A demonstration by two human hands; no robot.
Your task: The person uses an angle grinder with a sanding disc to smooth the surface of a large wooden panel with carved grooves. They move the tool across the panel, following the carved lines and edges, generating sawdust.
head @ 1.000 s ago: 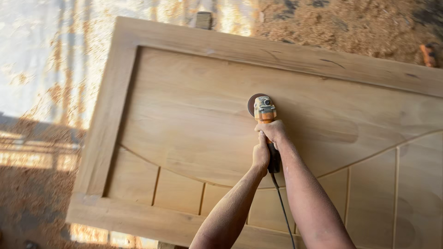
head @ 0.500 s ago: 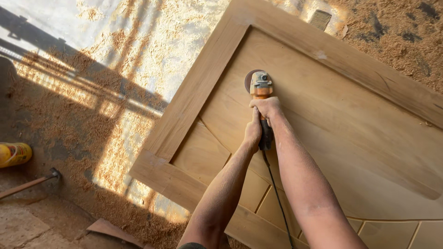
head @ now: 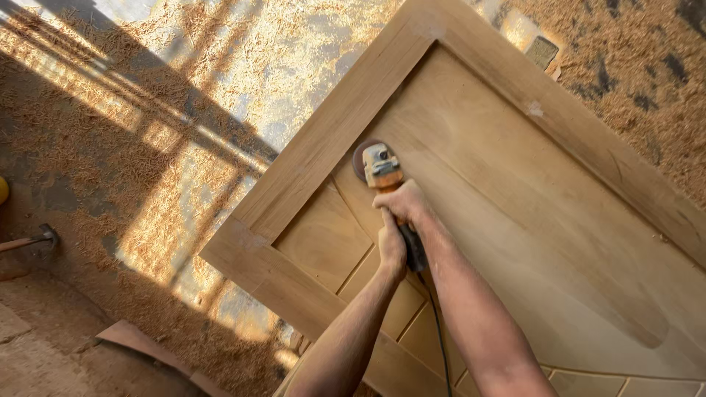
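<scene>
Tool: orange and grey angle grinder, sanding disc flat on the wooden door, near the door's left frame rail, just inside it, at the curved edge of the big upper panel.
Right hand: wrapped tight round the grinder's body just behind the head, knuckles up, arm running in from the near right.
Left hand: clamped round the dark rear handle, just behind and touching the right hand, forearm coming up from the near edge.
Cable: black, trailing from the handle's rear toward the near edge, between the two forearms.
Door: lying flat, skewed in view, pale raw wood; wide frame, one large smooth panel to the right, smaller slatted panels on the near left under the hands.
Panel recesses: shallow, framed like trays; only a film of fine dust visible inside, no loose items.
Floor: thick with sawdust and shavings, striped by sunlight and dark shadow bars to the left.
Hammer: on the floor at far left, well apart from the door.
Yellow object: cut off at the left edge, kind unclear.
Small block: greyish, beyond the door's far edge, on the shavings.
Flat scrap: brown sheet piece on the floor at near left.
</scene>
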